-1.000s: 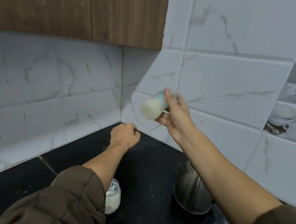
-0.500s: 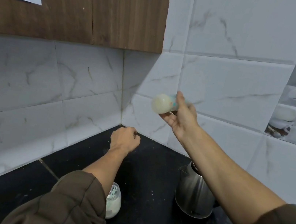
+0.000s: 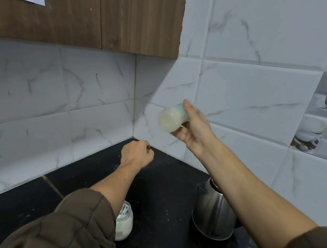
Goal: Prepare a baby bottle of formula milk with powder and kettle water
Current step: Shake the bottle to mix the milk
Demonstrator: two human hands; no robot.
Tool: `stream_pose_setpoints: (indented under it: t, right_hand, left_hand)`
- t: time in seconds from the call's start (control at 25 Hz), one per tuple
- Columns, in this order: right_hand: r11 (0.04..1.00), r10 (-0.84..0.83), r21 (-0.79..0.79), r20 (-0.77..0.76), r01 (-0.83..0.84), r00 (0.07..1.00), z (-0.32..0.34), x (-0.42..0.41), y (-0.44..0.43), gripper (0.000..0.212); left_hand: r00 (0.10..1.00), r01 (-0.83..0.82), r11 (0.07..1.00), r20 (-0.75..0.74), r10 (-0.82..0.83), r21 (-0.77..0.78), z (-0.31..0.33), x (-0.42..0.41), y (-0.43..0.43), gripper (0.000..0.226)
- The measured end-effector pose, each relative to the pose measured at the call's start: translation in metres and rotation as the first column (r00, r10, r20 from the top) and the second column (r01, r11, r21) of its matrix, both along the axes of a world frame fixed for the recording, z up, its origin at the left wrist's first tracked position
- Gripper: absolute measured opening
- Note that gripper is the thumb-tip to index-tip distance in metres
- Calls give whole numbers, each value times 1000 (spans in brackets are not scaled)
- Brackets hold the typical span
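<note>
Tile (image 3: 248, 89) in a pale marble pattern covered both walls of the corner, with a wooden cupboard (image 3: 111, 10) hung above on the left. Below ran the black counter (image 3: 162, 240), dusted with pale specks. On it, to the right, stood the steel kettle (image 3: 213, 214), partly hidden by the right forearm. To the left, an open jar (image 3: 124, 222) of white powder sat half under the left sleeve.

The bottle (image 3: 169, 119) was in the air over the back of the counter, lying nearly sideways with its milky base towards the camera, and blurred. The right hand (image 3: 196, 132) gripped it, fingers wrapped under and the thumb lying over the top. The left hand (image 3: 135, 154) hovered lower, near the corner, fingers clenched in a fist around nothing that showed.

This looked like the shaking step, late in the task. The cap end was hidden behind the hand, so its seal could not be judged. If it was loose, a hard shake could spray warm milk over the wall and counter. A slack grip could send the bottle flying. A low swing of either arm could also clip the kettle or tip the open jar.
</note>
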State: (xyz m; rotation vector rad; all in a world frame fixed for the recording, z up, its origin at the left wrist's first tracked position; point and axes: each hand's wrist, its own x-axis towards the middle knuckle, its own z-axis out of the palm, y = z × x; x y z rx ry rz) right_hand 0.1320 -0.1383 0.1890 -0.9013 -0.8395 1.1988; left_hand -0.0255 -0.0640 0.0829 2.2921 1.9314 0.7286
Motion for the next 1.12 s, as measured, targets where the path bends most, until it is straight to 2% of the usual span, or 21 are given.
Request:
stream_pose_setpoints:
  t: [0.08, 0.12, 0.16, 0.24, 0.32, 0.36, 0.44, 0.52, 0.56, 0.64, 0.72, 0.76, 0.8, 0.88, 0.92, 0.96, 1.04, 1.12]
  right_hand:
    - [987, 149, 27, 235, -159, 961, 0, -6, -13, 41]
    - [978, 179, 49, 295, -202, 939, -3, -5, -15, 48]
    - [979, 162, 70, 287, -189, 944, -3, -4, -13, 59]
    - [998, 16, 61, 92, -21, 996, -2, 0, -2, 72]
    - [990, -134, 18, -107, 137, 985, -1, 8, 6, 65]
    - [990, -137, 7, -127, 139, 982, -2, 9, 6, 57]
    - [1000, -13, 3, 5, 13, 1000, -6, 4, -3, 49]
    - [994, 94, 28, 194, -101, 976, -11, -1, -11, 56]
    - [994, 86, 43, 201, -96, 976, -12, -1, -10, 63]
    - [999, -36, 28, 28, 35, 999, -9, 1, -1, 71]
    - [985, -173, -17, -148, 172, 974, -5, 6, 7, 61]
    - [984, -177, -31, -165, 174, 970, -5, 6, 7, 56]
    - [992, -123, -36, -125, 120, 984, -4, 3, 3, 55]
    - [999, 52, -13, 93, -51, 994, -5, -4, -7, 56]
    - [993, 109, 16, 184, -114, 977, -6, -6, -11, 59]
    - [992, 111, 42, 210, -122, 971, -7, -6, -11, 65]
    - [999, -3, 45, 55, 1, 999, -5, -2, -2, 71]
    - [987, -157, -5, -140, 158, 978, -1, 4, 8, 62]
  left_hand:
    - [1000, -16, 1000, 2, 16, -11, -1, 0, 1, 25]
    - [1000, -21, 1000, 4, 21, -13, -1, 1, 0, 24]
    - [1000, -20, 1000, 4, 20, -12, 0, 1, -1, 25]
    - [1000, -1, 1000, 2, 1, -4, -2, -1, 1, 30]
    - [1000, -4, 1000, 1, 4, -4, -4, -4, 0, 33]
    - [1000, -12, 1000, -3, 12, -7, -4, -6, 1, 33]
    - [1000, -17, 1000, -10, 17, -5, -5, -7, 4, 32]
    - [1000, -15, 1000, -10, 15, 3, -4, -4, 5, 30]
    - [1000, -11, 1000, -10, 11, 5, -2, -2, 3, 30]
    - [1000, 1, 1000, -4, -1, 9, -3, -1, 5, 31]
    - [1000, 2, 1000, 2, -2, 14, -4, 0, 3, 32]
    - [1000, 1, 1000, 1, -1, 17, -4, 0, 4, 32]
    - [1000, 2, 1000, -1, -2, 14, -4, -1, 5, 32]
    - [1000, 3, 1000, -5, -3, 1, -5, 0, 7, 28]
    - [1000, -1, 1000, -9, 1, -2, -4, 1, 6, 27]
    - [1000, -1, 1000, -11, 1, 1, -3, 1, 5, 27]
    - [1000, 7, 1000, -6, -7, 14, -4, 0, 6, 30]
    - [1000, 8, 1000, 0, -8, 21, -5, -1, 5, 31]
